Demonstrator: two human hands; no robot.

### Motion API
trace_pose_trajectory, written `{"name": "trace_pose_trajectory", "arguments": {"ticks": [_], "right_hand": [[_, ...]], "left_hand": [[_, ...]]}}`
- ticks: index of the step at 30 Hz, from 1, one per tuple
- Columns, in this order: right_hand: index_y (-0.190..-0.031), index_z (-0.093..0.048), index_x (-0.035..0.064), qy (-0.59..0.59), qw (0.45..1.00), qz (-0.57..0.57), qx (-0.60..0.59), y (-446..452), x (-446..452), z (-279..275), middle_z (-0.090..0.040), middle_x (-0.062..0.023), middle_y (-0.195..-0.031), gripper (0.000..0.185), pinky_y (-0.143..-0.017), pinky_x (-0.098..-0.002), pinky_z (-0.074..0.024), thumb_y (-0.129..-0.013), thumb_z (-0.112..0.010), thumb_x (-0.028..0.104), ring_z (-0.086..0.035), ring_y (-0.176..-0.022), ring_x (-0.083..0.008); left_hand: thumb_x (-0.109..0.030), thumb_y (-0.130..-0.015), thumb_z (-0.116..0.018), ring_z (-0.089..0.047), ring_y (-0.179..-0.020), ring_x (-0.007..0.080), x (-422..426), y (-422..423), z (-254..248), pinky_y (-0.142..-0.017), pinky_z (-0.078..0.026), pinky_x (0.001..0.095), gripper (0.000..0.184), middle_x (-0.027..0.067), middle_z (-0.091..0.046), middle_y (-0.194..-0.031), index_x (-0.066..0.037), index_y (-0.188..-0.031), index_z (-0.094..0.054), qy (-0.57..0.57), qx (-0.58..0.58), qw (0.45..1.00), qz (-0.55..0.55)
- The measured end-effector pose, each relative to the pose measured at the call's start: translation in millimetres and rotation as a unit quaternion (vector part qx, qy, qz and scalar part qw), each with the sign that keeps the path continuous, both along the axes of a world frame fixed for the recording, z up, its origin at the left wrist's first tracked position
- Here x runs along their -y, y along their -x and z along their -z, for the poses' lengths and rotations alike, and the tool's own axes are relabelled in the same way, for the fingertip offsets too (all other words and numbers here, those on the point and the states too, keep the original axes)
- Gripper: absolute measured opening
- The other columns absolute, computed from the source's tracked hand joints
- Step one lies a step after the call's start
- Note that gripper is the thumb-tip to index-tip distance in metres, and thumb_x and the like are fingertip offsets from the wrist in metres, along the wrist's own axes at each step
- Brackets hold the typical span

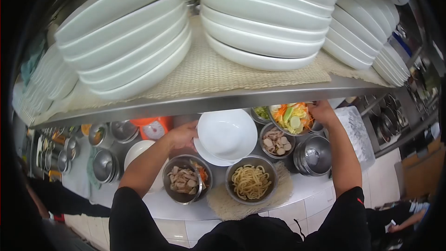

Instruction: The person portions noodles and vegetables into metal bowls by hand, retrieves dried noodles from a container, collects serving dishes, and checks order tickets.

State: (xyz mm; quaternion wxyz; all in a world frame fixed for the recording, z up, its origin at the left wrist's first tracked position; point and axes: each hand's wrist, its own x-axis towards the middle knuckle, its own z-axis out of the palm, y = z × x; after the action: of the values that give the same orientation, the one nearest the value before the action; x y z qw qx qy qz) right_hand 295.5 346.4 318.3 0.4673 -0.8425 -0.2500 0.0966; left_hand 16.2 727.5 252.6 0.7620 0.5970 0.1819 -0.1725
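Observation:
My left hand [183, 137] is closed on the rim of a white bowl [226, 135], which appears to have another white dish under it. My right hand [321, 112] grips the far-right edge of a metal bowl of cut vegetables [293, 118], with cabbage and carrot strips in it; the shelf partly hides the fingers. Just below that bowl is a smaller metal bowl of sliced meat [277, 142]. Nearest my body, thick noodles [252, 182] fill one metal bowl, and to their left stands a metal bowl with meat and carrot [184, 179].
Above the counter, a steel shelf [218, 101] carries tall stacks of white dishes [267, 23]. Stacked metal bowls [317, 154] stand at right, beside a clear plastic tub [353, 132]. An orange scale [154, 128] is at left. Other people are at both sides.

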Motion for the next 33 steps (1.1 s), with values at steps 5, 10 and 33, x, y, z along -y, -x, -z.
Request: {"name": "trace_pose_trajectory", "arguments": {"ticks": [5, 10, 33], "right_hand": [[-0.106, -0.063, -0.0075, 0.124, 0.99, 0.056, 0.03, -1.3, 13.0, 22.0, -0.069, -0.0159, -0.087, 0.03, -0.071, -0.0337, -0.0512, -0.082, -0.062, 0.011, -0.066, -0.077, -0.0209], [-0.102, -0.065, -0.0054, 0.125, 0.992, 0.009, -0.023, -5.3, 0.3, 57.2, -0.069, -0.0177, -0.086, 0.03, -0.073, -0.0345, -0.0507, -0.081, -0.063, 0.016, -0.066, -0.078, -0.0248], [-0.101, -0.06, -0.0062, 0.047, 0.99, 0.034, -0.129, 50.4, 4.6, 17.0, -0.064, -0.0087, -0.081, 0.022, -0.064, -0.0282, -0.0477, -0.086, -0.059, 0.009, -0.059, -0.071, -0.0115]], "left_hand": [[-0.013, -0.097, -0.052, -0.07, -0.084, 0.0221, -8.4, -23.5, 28.5, -0.06, -0.06, 0.0352, 0.039, 0.0115, -0.066, -0.11, -0.01, -0.135, -0.046, 0.016, -0.015, 1.0, 0.022], [-0.011, -0.097, -0.051, -0.07, -0.081, 0.0234, -14.8, -37.2, 55.3, -0.06, -0.06, 0.0363, 0.037, 0.0115, -0.067, -0.106, -0.009, -0.133, -0.048, -0.008, -0.037, 0.999, 0.013], [-0.021, -0.103, -0.041, -0.069, -0.096, 0.0221, -46.7, -2.9, 35.4, -0.072, -0.062, 0.0351, 0.034, 0.0126, -0.063, -0.118, -0.008, -0.133, -0.049, -0.028, -0.028, 0.994, -0.106]]}}
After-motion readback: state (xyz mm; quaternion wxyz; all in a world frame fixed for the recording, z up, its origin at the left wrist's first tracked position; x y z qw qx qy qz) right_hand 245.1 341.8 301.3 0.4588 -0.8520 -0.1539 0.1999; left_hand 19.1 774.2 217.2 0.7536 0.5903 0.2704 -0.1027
